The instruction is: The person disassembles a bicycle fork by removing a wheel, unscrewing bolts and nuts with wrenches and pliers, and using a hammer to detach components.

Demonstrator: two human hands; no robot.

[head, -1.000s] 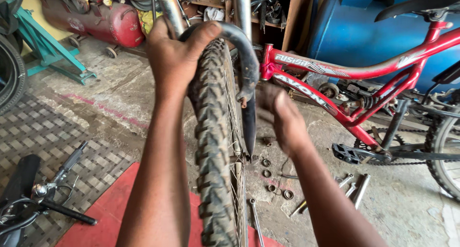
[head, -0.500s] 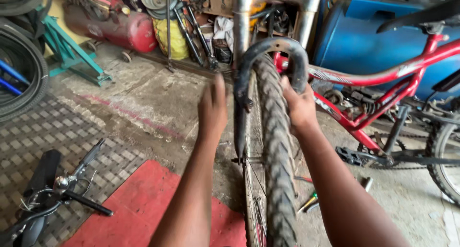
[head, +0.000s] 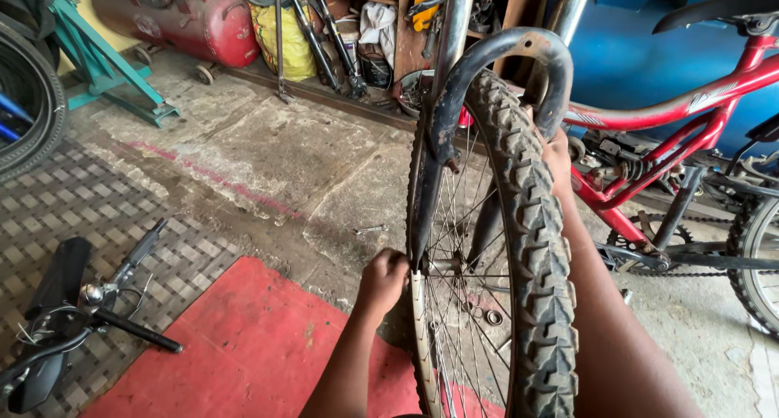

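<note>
A bicycle wheel with a knobby black tyre stands upright in a dark fork under an arched fork brace. My left hand is low at the left fork end beside the hub, with its fingers curled against the axle area; whether it holds a small part is hidden. My right hand rests against the tyre's right side near the top, partly hidden behind the tyre, fingers wrapped on the fork leg there.
A red bicycle frame stands right. A red mat lies under the wheel. Handlebar parts lie on the patterned mat at left. Small washers and a wrench lie on the concrete. A red tank and green stand are behind.
My left hand has dropped from the top of the tyre down to the fork end near the hub. My right hand stays near the top of the tyre. The view has shifted slightly.
</note>
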